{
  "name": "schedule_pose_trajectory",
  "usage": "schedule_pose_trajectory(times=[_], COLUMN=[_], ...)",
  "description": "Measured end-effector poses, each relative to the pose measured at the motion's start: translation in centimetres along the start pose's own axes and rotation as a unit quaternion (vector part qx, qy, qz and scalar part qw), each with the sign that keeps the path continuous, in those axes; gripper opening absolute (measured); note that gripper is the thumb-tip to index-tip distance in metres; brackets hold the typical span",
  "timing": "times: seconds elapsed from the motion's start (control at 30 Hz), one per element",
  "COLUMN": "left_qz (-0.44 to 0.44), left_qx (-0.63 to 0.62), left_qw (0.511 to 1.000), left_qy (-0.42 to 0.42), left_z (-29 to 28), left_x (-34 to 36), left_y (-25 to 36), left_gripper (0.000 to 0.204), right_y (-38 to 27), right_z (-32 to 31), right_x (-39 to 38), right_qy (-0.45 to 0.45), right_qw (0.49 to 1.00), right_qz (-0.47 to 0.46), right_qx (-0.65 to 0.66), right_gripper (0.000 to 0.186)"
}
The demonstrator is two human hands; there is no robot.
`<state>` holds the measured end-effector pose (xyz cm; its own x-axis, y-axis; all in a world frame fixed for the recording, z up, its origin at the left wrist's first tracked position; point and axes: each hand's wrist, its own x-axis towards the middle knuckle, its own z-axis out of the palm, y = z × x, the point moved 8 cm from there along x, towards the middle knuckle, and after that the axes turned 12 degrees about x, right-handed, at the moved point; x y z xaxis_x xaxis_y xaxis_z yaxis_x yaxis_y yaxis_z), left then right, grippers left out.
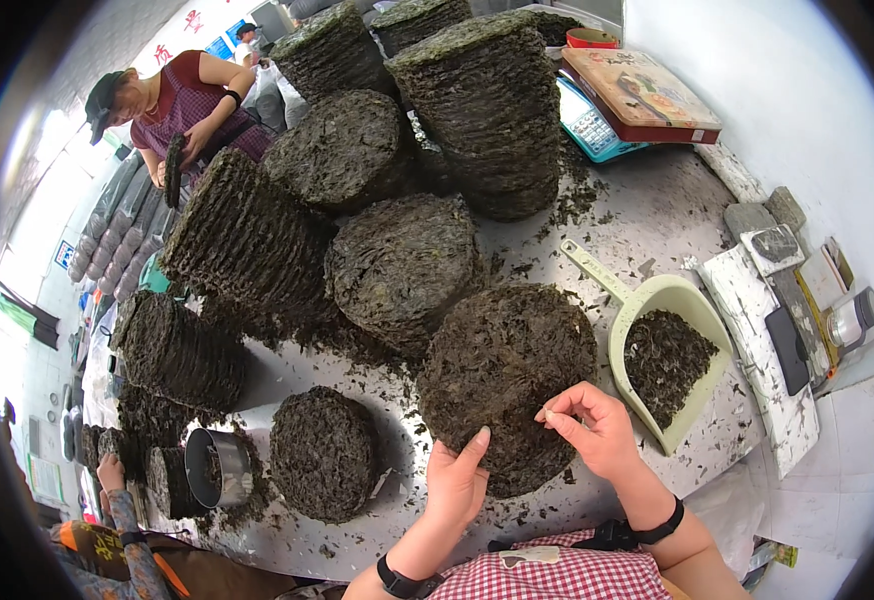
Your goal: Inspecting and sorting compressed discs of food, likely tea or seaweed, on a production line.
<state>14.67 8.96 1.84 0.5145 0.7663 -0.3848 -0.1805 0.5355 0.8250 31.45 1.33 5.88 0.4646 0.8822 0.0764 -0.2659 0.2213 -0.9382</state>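
A large round cake of dried seaweed [507, 370] is in front of me, dark brown-green with a rough surface. My left hand [457, 482] grips its near left edge, thumb on top and the other fingers mostly hidden beneath. Over its right side my right hand [589, 428] is closed in a pinch, thumb against forefinger. Whatever is between those fingertips is too small to make out. Just left of the cake lies a smaller round seaweed cake [325, 455]. To the right, a pale green dustpan [705, 300] holds loose seaweed scraps [667, 365].
Tall stacks of seaweed cakes [487, 120] crowd the table's far side. A metal ring [219, 468] stands at the left. A flat tin box [647, 85] rests on a blue scale [589, 125]. Co-workers are at far left [197, 100] and near left [122, 530].
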Motion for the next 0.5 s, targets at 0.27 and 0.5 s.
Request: schedule_pose_trajectory(times=[0.27, 0.5], left_qz=[0.018, 0.095], left_qx=[0.01, 0.132], left_qw=[1.0, 0.987], left_qy=[-0.002, -0.011], left_z=[0.3, 0.4], left_x=[-0.5, -1.0], left_y=[0.4, 1.1], left_gripper=[0.034, 0.032], right_y=[-2.4, -3.7], right_z=[2.1, 4.0], right_x=[0.1, 0.4], right_qy=[-0.033, -0.078], right_qw=[0.991, 0.95], right_qz=[-0.01, -0.086], right_qx=[-0.13, -0.29], right_gripper=[0.011, 0.008])
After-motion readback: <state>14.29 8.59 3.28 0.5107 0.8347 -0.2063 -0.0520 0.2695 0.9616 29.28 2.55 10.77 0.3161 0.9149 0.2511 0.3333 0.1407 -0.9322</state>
